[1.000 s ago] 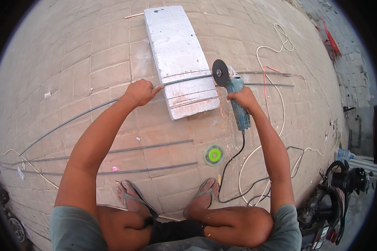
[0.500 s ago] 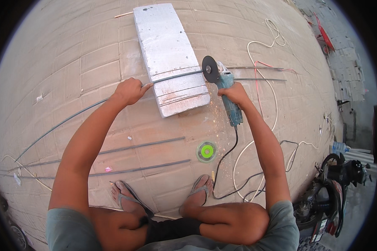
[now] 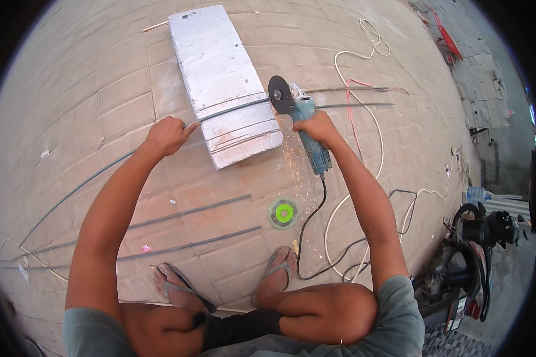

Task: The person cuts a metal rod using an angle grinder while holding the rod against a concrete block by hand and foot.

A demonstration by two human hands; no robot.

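Observation:
My left hand point(image 3: 169, 135) is closed round a long dark steel rod point(image 3: 235, 108), just left of a pale grey block point(image 3: 217, 65). The rod lies across the block and bends away to the far left along the ground. In my right hand point(image 3: 318, 128) is a teal angle grinder point(image 3: 313, 146), gripped by its body. Its dark cutting disc point(image 3: 280, 95) stands upright at the block's right edge and meets the rod there. Orange sparks point(image 3: 292, 157) spray down toward me from the disc. Dark grooves and rusty dust mark the block's near end.
Two more rods point(image 3: 190, 211) lie on the paving before my feet. A green-centred disc point(image 3: 283, 213) rests near my right foot. The grinder's black cord point(image 3: 311, 220) and a white cable point(image 3: 380, 143) loop on the right. Further right stands a motorcycle point(image 3: 458, 268).
The whole view has shifted, so the block, grinder and hands appear slightly further left. Both hands keep their hold, and sparks still fly, now looking denser.

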